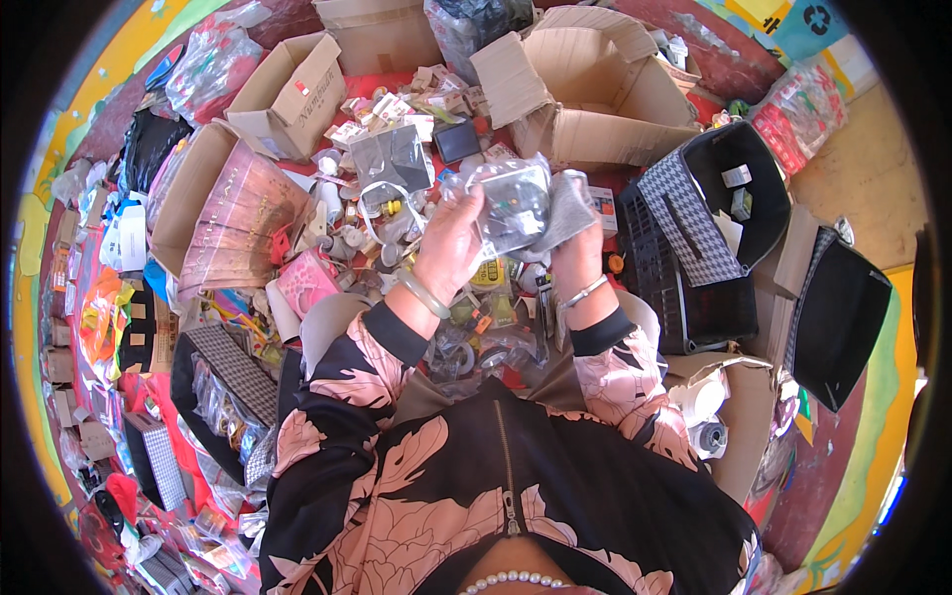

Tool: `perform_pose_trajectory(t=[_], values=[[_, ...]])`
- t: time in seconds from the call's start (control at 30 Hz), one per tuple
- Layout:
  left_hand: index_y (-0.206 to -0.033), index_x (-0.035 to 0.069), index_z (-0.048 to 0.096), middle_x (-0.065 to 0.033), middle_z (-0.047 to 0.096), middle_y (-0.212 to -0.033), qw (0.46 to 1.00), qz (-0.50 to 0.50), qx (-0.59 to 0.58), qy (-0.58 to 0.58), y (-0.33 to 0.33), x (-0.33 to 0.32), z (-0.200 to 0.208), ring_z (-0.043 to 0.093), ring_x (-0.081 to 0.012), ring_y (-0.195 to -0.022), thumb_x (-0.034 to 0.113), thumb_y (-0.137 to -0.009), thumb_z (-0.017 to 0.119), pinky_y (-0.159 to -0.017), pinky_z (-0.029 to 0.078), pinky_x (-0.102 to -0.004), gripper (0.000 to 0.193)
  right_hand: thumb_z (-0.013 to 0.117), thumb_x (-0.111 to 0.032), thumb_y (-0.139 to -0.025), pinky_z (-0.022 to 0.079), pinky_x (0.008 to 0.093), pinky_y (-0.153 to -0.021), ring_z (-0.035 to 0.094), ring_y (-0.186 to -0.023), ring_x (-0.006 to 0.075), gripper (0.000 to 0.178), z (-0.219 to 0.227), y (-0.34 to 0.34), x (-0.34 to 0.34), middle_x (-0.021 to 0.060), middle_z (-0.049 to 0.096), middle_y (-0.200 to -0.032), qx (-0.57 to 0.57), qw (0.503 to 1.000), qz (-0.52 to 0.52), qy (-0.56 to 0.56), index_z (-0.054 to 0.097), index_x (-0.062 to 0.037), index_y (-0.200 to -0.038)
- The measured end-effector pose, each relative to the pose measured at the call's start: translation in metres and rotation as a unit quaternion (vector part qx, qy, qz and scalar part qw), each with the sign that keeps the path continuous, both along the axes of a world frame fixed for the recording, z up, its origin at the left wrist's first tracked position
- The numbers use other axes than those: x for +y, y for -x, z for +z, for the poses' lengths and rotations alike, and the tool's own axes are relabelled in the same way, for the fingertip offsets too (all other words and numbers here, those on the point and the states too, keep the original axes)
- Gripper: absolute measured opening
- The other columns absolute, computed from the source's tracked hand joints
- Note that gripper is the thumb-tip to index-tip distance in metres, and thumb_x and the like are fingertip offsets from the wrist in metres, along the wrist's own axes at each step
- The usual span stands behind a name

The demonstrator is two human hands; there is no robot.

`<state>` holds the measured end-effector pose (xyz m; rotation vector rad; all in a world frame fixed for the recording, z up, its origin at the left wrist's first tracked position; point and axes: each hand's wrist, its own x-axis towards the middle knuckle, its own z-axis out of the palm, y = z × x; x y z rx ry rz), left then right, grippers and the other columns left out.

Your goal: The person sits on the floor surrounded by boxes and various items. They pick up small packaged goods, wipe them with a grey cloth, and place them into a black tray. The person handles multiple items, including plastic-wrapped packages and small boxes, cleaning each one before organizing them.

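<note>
My left hand grips the near left edge of a clear plastic package, its thumb lying on top. What is inside the package cannot be made out through the glare. At the package's right side, my right hand is closed on a grey cloth, which touches the plastic. Both hands are raised over a mixed heap of small goods. Just beyond the left hand lies a grey translucent bag with pale handles. A dark, flat box rests on the heap farther back.
An open cardboard box stands at the back right, a smaller one at the back left. To the right are a houndstooth storage bin and a black plastic crate. A pink pleated bag stands left of the heap.
</note>
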<state>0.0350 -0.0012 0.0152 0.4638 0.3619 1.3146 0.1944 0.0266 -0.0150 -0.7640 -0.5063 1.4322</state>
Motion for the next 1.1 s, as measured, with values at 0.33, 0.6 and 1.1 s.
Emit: perform_pose_trajectory(t=[0.33,0.6,1.1], values=[[-0.118,0.003,0.045,-0.0124,0.054,-0.114,0.992,0.070,-0.100,0.011,0.018,0.012,-0.002,0.053,-0.0259,-0.104,0.022,-0.090,0.047,-0.094,0.040,-0.0439,0.033,0.044,-0.034,-0.090,0.040,0.0372,-0.089,0.052,-0.100,0.0212,0.034,0.003,0.004,-0.002,0.0062,0.056,-0.105,-0.100,0.982,0.159,-0.021,0.050,-0.0070,-0.110],[-0.111,0.002,0.051,-0.0091,0.058,-0.107,0.997,0.045,-0.049,0.030,-0.002,0.010,-0.015,0.056,-0.0218,-0.098,0.018,-0.091,0.046,-0.089,0.043,-0.0381,0.027,0.052,-0.023,-0.090,0.043,0.0231,-0.063,0.053,-0.069,0.0084,0.023,0.000,0.019,-0.011,-0.0005,0.061,-0.080,-0.201,0.976,0.001,-0.087,0.059,-0.0012,-0.093],[-0.107,-0.004,0.050,-0.0146,0.058,-0.101,0.991,-0.043,0.011,0.126,0.046,0.021,-0.017,0.059,-0.0256,-0.091,0.012,-0.089,0.048,-0.082,0.050,-0.0402,0.024,0.057,-0.024,-0.087,0.043,0.0233,-0.057,0.052,-0.063,0.0079,0.023,0.006,0.009,-0.020,-0.0013,0.058,-0.070,-0.257,0.961,0.051,-0.092,0.062,-0.0028,-0.092]])
